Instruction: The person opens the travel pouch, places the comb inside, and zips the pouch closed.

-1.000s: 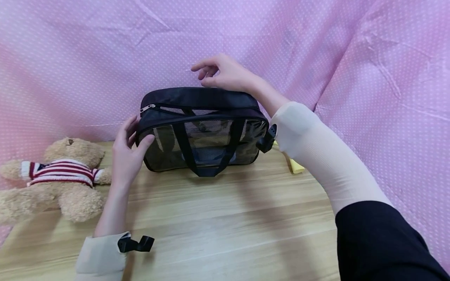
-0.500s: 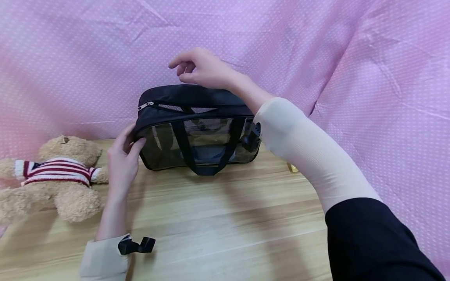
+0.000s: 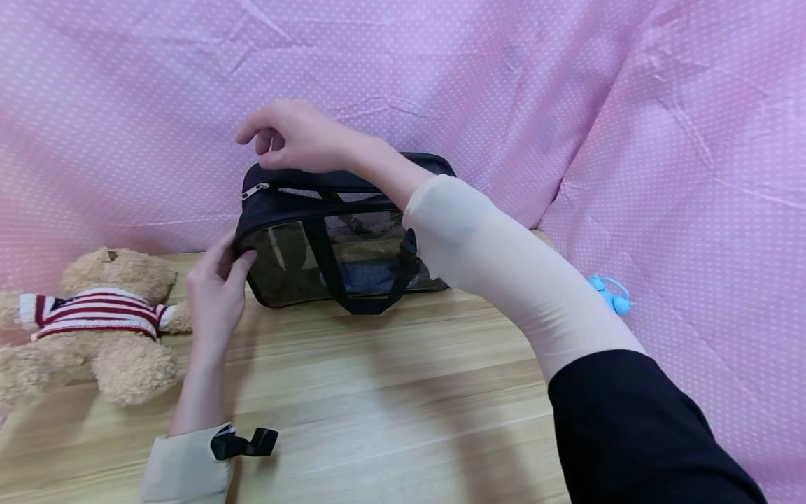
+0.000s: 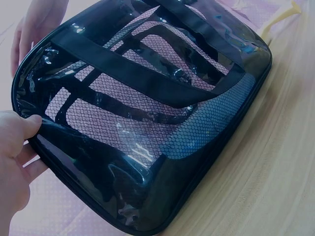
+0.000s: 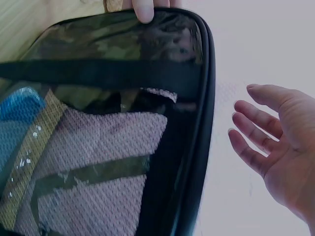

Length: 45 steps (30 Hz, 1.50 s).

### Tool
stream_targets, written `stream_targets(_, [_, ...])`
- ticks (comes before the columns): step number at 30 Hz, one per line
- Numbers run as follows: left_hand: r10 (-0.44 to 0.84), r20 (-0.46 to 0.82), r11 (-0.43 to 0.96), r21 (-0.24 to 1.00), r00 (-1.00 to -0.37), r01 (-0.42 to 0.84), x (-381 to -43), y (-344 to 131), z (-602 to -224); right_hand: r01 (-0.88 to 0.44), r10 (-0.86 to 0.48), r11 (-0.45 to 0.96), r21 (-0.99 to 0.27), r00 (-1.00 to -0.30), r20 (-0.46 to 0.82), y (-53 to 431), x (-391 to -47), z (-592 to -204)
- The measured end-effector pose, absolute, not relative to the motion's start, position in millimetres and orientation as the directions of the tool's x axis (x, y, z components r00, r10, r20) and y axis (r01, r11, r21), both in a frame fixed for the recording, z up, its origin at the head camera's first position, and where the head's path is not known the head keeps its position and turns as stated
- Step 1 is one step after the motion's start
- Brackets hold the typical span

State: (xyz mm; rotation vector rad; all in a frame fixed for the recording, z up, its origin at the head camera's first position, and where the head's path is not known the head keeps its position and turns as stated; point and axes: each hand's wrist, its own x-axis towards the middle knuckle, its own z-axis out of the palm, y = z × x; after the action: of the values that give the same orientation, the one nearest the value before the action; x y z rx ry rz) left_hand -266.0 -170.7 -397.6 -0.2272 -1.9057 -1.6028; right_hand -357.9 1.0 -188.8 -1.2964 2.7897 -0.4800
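Note:
A black zip bag [image 3: 283, 266] with a see-through front and black strap handles stands on the table. Its top zipper is partly open, and the silver zipper pull [image 3: 255, 190] sits at the left end. My left hand [image 3: 217, 297] grips the bag's left side, thumb on the front and fingers behind, as the left wrist view also shows. Over the bag's top left hovers my right hand [image 3: 299, 136], fingers loosely bent and holding nothing. In the right wrist view a gap separates that hand from the bag. Something blue [image 4: 211, 123] shows through the mesh inside.
A teddy bear [image 3: 107, 322] in a striped sweater lies left of my left forearm. Something light blue [image 3: 609, 294] shows beyond my right sleeve, and a yellow object [image 4: 280, 19] lies past the bag's far end. Pink dotted cloth [image 3: 504, 84] hangs behind the table.
My right hand has moved left above the bag, toward the zipper pull. The left hand has shifted slightly left and closed on the bag's side. The light blue thing has come into view.

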Motion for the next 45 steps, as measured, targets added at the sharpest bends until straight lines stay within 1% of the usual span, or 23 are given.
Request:
stream_targets(6, [-0.261,0.559,0.277,0.824,-0.787,0.494,-267,-173,-396,-0.778,-0.789,0.578,-0.247,-0.610,0.077,-22,-358,-199])
stream_targets(12, [-0.242,0.546,0.255,0.833,-0.802,0.490,-270,-172,-397,-0.802,-0.811,0.562,-0.202,-0.582,0.055,-32,-358,-210])
stream_targets(18, [-0.242,0.546,0.235,0.835,-0.802,0.497,-271,-172,-397,-0.794,-0.812,0.575,-0.196,-0.583,-0.022,-35,-359,-215])
stream_targets(21, [-0.245,0.543,0.230,0.838,-0.804,0.495,-272,-173,-396,-0.788,-0.809,0.581,-0.204,-0.587,-0.034,-37,-358,-214])
stream_targets(32, [-0.242,0.524,0.237,0.848,-0.817,0.474,-276,-175,-398,-0.790,-0.820,0.567,-0.232,-0.568,-0.069,-36,-358,-212])
stream_targets(36, [-0.240,0.519,0.235,0.851,-0.821,0.469,-279,-176,-398,-0.790,-0.824,0.561,-0.246,-0.562,-0.075,-34,-359,-211])
stream_targets(40, [-0.235,0.515,0.218,0.854,-0.824,0.472,-282,-178,-399,-0.789,-0.818,0.571,-0.227,-0.570,-0.076,-35,-358,-210])
stream_targets(45, [-0.233,0.513,0.203,0.856,-0.826,0.475,-285,-180,-399,-0.788,-0.816,0.568,-0.238,-0.578,-0.036,-37,-359,-211])
